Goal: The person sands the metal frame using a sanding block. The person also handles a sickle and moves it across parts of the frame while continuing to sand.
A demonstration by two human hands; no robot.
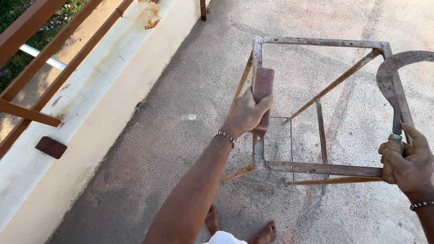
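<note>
My left hand [246, 114] grips a flat reddish-brown block [263, 86] and presses it against the left top bar of a rusty square metal frame [316, 42]. The frame stands on splayed legs on the concrete floor. My right hand [407, 160] is closed around the wooden handle of a curved sickle [392, 72], whose rusty blade arcs up over the frame's right corner. Both wrists wear bead bracelets.
A low cream wall [90, 108] with a brown metal railing [49, 45] runs along the left. A small dark brown block [51, 147] lies on the wall top. My bare feet [264, 232] are at the bottom edge. Grey concrete floor [158, 149] surrounds the frame.
</note>
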